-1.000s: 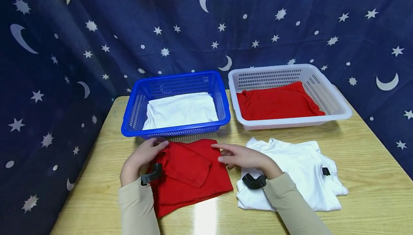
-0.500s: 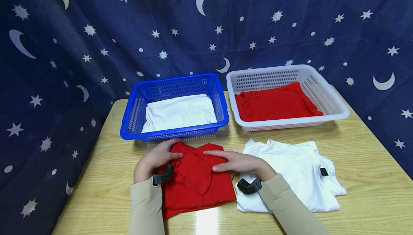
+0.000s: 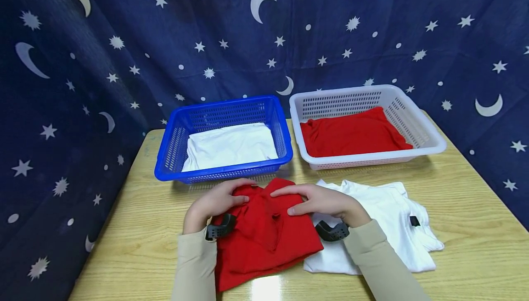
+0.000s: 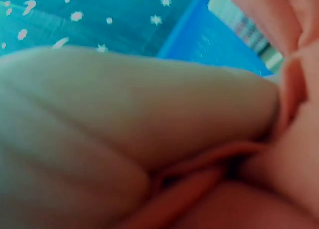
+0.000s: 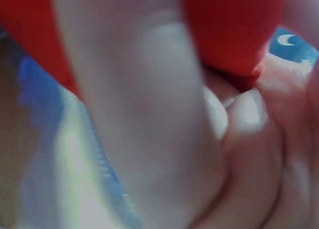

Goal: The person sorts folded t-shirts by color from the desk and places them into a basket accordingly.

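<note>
A folded red shirt [image 3: 268, 255] lies on the table in front of the blue basket, puckered up along its upper middle. My left hand [image 3: 216, 203] grips its left side, thumb on top and the other fingers mostly out of sight. At the right side of the cloth, my right hand [image 3: 328, 202] pinches the fabric between thumb and curled fingers. Red cloth [image 5: 229, 30] sits between those fingers in the right wrist view. Up close in the left wrist view, the left hand [image 4: 129, 109] presses against folds of the shirt [image 4: 294, 169].
A blue basket [image 3: 223, 170] with a white garment [image 3: 231, 147] inside stands at the back left. Beside it, a white basket [image 3: 372, 158] contains a red garment [image 3: 351, 133]. A white shirt [image 3: 392, 232] lies rumpled on the wooden table [image 3: 136, 236], partly under the right forearm.
The left hand has moved right along with the red shirt, which has shifted right and bunched in the middle. My right hand has gone from hovering at the shirt's edge to holding it.
</note>
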Demonstrator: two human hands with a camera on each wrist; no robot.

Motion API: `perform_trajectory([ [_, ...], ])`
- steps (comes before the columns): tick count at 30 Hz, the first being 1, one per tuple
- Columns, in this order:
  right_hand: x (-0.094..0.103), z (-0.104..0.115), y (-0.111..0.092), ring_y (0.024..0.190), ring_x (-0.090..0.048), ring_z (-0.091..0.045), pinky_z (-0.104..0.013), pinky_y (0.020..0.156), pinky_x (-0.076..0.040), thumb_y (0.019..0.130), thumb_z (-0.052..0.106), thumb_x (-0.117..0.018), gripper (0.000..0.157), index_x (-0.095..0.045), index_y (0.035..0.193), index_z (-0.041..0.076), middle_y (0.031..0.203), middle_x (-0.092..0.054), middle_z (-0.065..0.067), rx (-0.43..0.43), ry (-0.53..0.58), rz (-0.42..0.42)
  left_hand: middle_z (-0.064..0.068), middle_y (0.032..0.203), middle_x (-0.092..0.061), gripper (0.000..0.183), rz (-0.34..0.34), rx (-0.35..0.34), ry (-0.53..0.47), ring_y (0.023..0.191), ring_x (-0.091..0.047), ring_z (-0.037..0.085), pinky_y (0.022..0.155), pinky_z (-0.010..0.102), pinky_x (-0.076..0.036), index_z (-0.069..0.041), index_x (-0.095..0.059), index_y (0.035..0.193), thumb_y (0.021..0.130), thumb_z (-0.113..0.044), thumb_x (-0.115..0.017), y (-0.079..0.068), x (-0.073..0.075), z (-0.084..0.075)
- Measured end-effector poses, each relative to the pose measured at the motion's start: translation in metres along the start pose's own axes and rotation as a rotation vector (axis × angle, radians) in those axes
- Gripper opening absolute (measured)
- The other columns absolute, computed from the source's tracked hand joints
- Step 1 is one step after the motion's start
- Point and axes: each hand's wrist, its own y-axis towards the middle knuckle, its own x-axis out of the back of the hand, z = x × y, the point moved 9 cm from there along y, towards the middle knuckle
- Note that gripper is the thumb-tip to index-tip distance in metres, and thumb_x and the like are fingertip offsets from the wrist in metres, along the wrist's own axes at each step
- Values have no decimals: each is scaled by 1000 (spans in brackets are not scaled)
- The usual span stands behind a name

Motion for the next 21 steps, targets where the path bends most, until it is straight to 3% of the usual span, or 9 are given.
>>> perform_trajectory([
  [5,16,16,-19,118,-48,-24,-38,89,-48,88,20,-59,50,-45,136,28,135,-44,-3,24,28,-58,-5,122,-56,36,29,-90,-25,109,-50,15,96,39,-39,-27,-55,126,92,-17,-55,0,-2,-19],
  [9,24,34,-35,119,-47,-25,-39,90,-48,90,14,-56,50,-43,137,20,136,-44,-7,115,51,-84,-8,121,-55,36,36,-146,-108,108,-50,14,92,36,-41,-35,-54,125,92,-22,-55,-2,0,-28],
  [13,32,52,-51,115,-51,-28,-43,88,-49,90,4,-52,49,-41,137,7,129,-49,-16,235,140,-96,-8,126,-52,36,35,-169,-274,112,-49,16,91,36,-44,-36,-53,126,92,-26,-56,-5,5,-36],
  [16,41,58,-61,116,-51,-24,-41,87,-50,89,0,-49,48,-40,136,4,132,-45,-14,284,180,-152,-3,127,-51,37,18,-150,-445,111,-53,19,88,35,-48,-32,-54,127,91,-26,-57,-6,8,-40],
  [21,55,61,-72,111,-55,-21,-39,83,-52,91,-3,-41,46,-39,136,6,127,-48,-11,331,321,-228,8,126,-51,43,-100,-161,-690,108,-56,25,84,34,-52,-24,-49,131,90,-18,-58,-1,17,-54],
])
